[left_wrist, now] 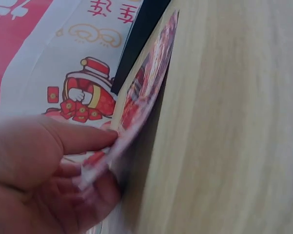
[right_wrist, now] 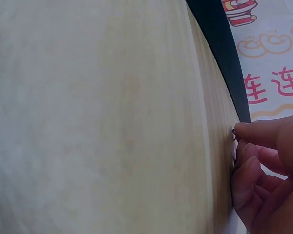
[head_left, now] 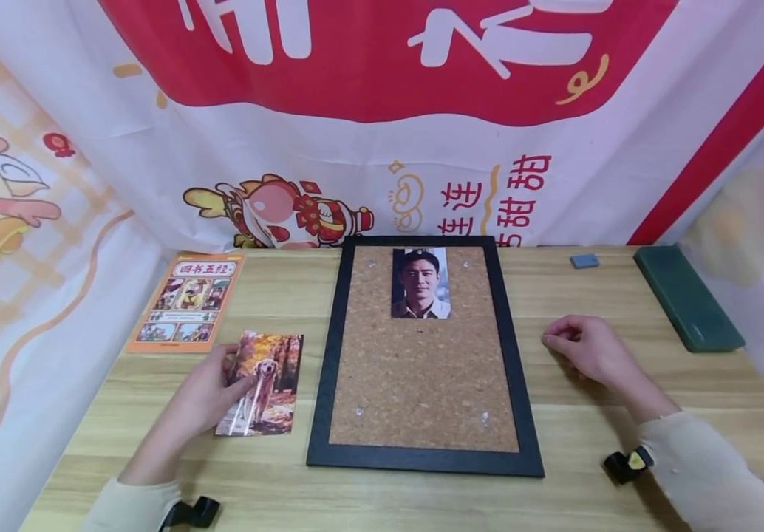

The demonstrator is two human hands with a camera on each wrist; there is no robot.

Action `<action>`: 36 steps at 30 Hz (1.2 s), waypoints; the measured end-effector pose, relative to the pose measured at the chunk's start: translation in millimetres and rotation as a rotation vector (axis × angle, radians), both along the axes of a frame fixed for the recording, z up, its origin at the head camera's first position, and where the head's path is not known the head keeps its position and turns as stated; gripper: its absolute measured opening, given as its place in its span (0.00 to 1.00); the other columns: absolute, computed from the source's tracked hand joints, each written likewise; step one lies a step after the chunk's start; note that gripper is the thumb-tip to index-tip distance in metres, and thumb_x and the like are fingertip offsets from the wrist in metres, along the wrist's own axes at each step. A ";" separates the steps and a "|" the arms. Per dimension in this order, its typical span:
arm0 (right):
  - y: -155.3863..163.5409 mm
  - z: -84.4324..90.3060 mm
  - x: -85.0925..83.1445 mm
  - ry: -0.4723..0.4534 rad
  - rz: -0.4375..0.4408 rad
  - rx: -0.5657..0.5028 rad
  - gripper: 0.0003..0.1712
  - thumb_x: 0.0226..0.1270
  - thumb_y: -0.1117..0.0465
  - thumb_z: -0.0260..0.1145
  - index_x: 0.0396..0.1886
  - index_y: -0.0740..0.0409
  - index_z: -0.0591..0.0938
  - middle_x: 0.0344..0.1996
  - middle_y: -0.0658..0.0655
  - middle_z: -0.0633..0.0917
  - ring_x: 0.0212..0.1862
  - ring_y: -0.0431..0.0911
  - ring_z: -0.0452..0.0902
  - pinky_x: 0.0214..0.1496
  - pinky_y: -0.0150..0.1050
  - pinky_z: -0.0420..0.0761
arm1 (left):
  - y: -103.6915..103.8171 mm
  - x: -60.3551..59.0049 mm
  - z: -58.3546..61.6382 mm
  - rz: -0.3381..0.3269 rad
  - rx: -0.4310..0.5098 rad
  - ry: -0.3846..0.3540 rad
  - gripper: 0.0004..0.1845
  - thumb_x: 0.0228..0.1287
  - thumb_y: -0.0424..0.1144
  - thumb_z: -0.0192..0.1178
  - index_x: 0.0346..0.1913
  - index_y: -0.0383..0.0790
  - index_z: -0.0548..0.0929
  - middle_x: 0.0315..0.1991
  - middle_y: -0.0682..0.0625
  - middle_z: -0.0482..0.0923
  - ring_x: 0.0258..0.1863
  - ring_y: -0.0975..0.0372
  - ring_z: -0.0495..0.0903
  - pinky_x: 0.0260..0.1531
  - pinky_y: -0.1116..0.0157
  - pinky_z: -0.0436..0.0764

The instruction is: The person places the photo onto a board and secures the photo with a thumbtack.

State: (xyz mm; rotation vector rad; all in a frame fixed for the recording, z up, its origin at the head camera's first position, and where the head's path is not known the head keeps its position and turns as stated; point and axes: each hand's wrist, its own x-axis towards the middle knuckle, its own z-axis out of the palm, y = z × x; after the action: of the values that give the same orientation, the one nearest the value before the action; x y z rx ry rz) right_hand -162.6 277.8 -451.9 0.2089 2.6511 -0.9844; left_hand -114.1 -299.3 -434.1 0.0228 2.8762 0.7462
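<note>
My left hand pinches the left edge of a photo of a golden dog among autumn trees, thumb on top and fingers beneath. In the left wrist view the photo tilts up off the table at the held edge. To its right lies a black-framed cork board. A portrait photo is at the board's top centre, and clear pushpins stand near the corners. Right of the board, my right hand has thumb and forefinger together; a tiny dark thing shows at the tips, too small to identify.
An orange comic-style booklet lies at the back left. At the back right are a small blue block and a long dark green case. Printed cloth hangs behind the wooden table.
</note>
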 end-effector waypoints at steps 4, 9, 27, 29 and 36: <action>-0.2 -0.2 1.1 0.009 0.010 -0.002 0.16 0.68 0.50 0.61 0.47 0.55 0.77 0.29 0.58 0.78 0.23 0.49 0.74 0.22 0.41 0.77 | -3.8 1.6 -1.2 -0.018 0.055 0.013 0.43 0.59 0.45 0.66 0.70 0.31 0.56 0.42 0.42 0.76 0.33 0.58 0.76 0.30 0.63 0.78; 0.9 -0.3 2.4 0.012 0.019 -0.015 0.16 0.68 0.49 0.61 0.47 0.55 0.77 0.29 0.58 0.78 0.24 0.50 0.74 0.23 0.41 0.78 | -6.6 4.8 -3.2 -0.046 0.160 0.030 0.41 0.60 0.41 0.65 0.71 0.38 0.56 0.52 0.41 0.73 0.38 0.54 0.79 0.33 0.59 0.82; 8.0 6.3 8.7 0.012 -0.020 -0.131 0.18 0.68 0.50 0.62 0.47 0.58 0.79 0.34 0.60 0.84 0.30 0.49 0.79 0.31 0.39 0.83 | -15.1 9.9 12.8 -0.043 0.418 0.081 0.22 0.71 0.41 0.52 0.66 0.45 0.70 0.57 0.44 0.73 0.39 0.64 0.82 0.27 0.66 0.81; 8.2 7.1 9.1 0.006 -0.016 -0.134 0.18 0.68 0.50 0.62 0.48 0.58 0.79 0.35 0.60 0.84 0.31 0.50 0.79 0.32 0.39 0.83 | -13.5 9.8 15.3 -0.041 0.416 0.081 0.22 0.71 0.42 0.52 0.66 0.47 0.70 0.58 0.46 0.73 0.44 0.66 0.82 0.34 0.67 0.82; 7.2 8.2 10.1 -0.007 0.006 -0.132 0.16 0.68 0.51 0.62 0.50 0.55 0.80 0.37 0.59 0.84 0.34 0.50 0.78 0.34 0.39 0.82 | -0.9 8.7 20.0 0.026 0.432 0.073 0.19 0.71 0.44 0.52 0.63 0.50 0.74 0.60 0.47 0.75 0.43 0.68 0.82 0.35 0.68 0.81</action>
State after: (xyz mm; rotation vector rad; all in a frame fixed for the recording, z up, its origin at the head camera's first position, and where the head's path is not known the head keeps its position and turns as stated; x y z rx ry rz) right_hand -152.5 285.0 -443.7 0.1751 2.5670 -1.1488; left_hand -105.4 -300.2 -414.1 0.0688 2.7247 1.3810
